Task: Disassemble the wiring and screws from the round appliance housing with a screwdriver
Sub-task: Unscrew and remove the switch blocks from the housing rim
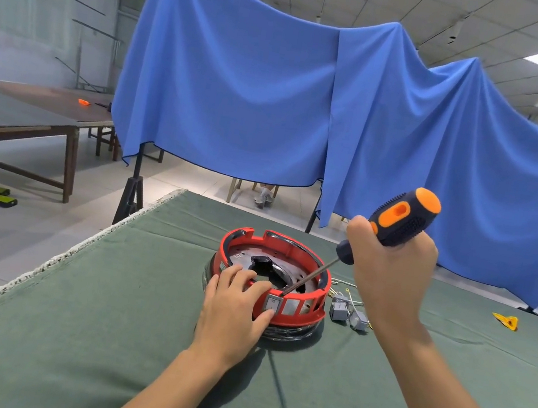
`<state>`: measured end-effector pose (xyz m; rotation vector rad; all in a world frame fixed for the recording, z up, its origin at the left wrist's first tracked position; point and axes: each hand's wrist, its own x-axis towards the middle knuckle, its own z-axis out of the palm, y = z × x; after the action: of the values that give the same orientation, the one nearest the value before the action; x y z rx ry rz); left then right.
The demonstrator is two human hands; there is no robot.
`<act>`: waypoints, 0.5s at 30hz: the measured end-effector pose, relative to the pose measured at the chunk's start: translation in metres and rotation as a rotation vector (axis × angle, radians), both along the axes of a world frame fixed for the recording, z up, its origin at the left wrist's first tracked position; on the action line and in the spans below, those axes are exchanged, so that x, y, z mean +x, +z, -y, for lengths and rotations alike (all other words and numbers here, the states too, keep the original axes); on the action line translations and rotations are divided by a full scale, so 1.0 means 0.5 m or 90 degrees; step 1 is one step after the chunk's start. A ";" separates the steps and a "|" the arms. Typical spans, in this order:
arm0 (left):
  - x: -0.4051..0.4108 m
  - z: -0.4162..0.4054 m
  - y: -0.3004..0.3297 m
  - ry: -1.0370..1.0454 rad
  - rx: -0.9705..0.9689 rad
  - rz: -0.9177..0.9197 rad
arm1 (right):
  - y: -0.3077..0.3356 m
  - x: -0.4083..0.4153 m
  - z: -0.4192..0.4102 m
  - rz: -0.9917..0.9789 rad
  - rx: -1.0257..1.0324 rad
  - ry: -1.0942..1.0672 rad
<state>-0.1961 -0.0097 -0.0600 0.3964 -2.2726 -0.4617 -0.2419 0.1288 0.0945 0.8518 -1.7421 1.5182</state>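
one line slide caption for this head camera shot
Left hand steadies the red round housing while the right hand angles a screwdriver inside.

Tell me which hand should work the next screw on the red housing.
Right, most likely. The right hand already grips the screwdriver, whose tip sits at the near rim of the housing. The left hand grips that rim, so it is better placed for steadying.
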 end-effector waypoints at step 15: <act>-0.009 -0.008 0.005 -0.021 0.006 0.012 | 0.026 0.001 0.034 -0.025 0.075 0.009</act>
<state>-0.2005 -0.0056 -0.0577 0.3701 -2.2990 -0.4867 -0.2413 0.1116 0.1076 0.9479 -1.8140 1.4101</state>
